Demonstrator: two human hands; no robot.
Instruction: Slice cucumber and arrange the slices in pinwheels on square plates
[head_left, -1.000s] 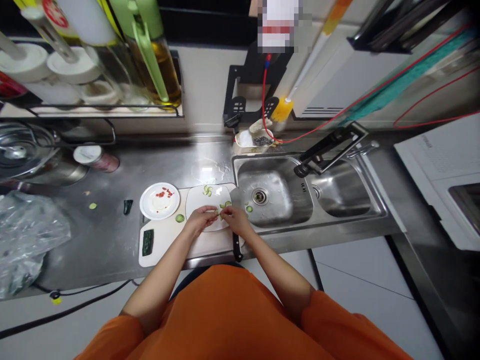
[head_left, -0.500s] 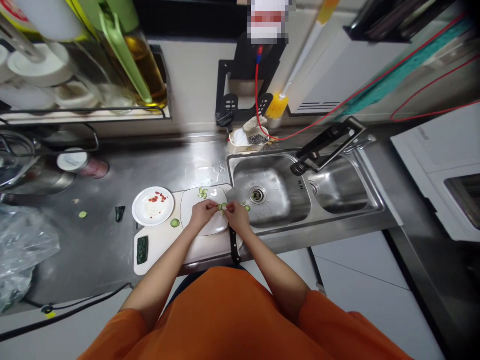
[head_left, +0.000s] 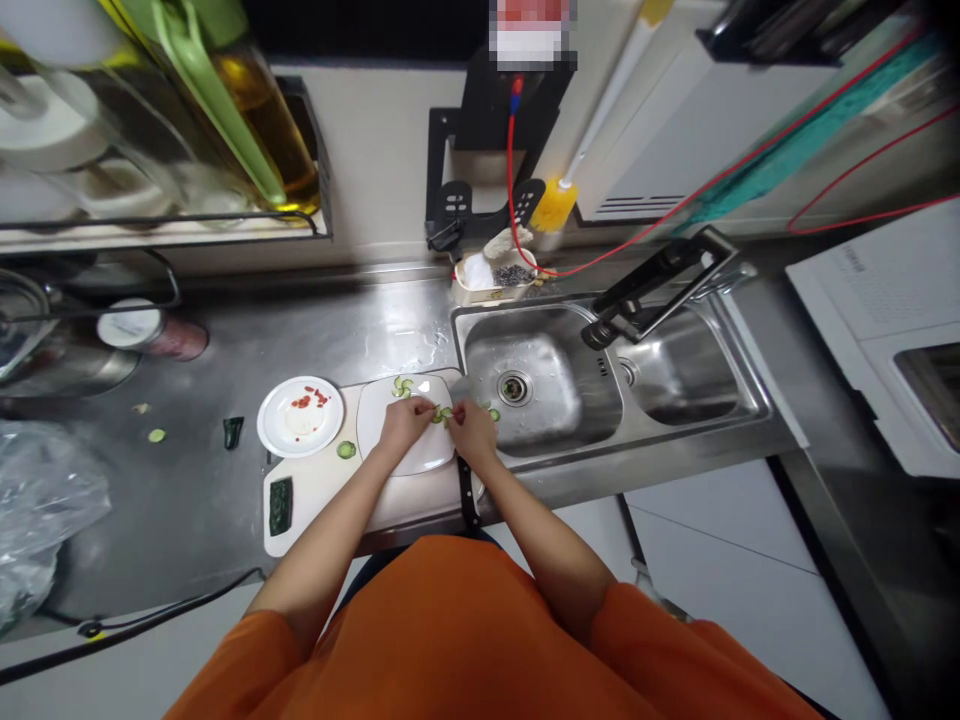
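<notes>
My left hand [head_left: 406,422] is closed in a pinch at the left end of some thin cucumber slices [head_left: 442,413], over the right part of a white square plate [head_left: 375,410]. My right hand [head_left: 475,434] pinches at their right end, above the plate's edge. Farther back on that plate lie several curved cucumber slices [head_left: 403,387] in a cluster. Beneath my right forearm shows the black handle of a knife [head_left: 469,495]; its blade is partly hidden by the hand. Another cucumber slice [head_left: 494,415] sits just beyond my right fingers.
The plate rests on a cutting board [head_left: 322,510], with a cucumber chunk [head_left: 280,505] and a cucumber end [head_left: 346,450]. A round plate [head_left: 270,420] holds red bits. To the right is a sink [head_left: 547,350] with a faucet [head_left: 637,290]; a plastic bag [head_left: 52,500] lies left.
The view has shifted slightly, so the counter items appear a little farther left. Both hands stay pinched over the plate, with only small finger movement at the cucumber slices.
</notes>
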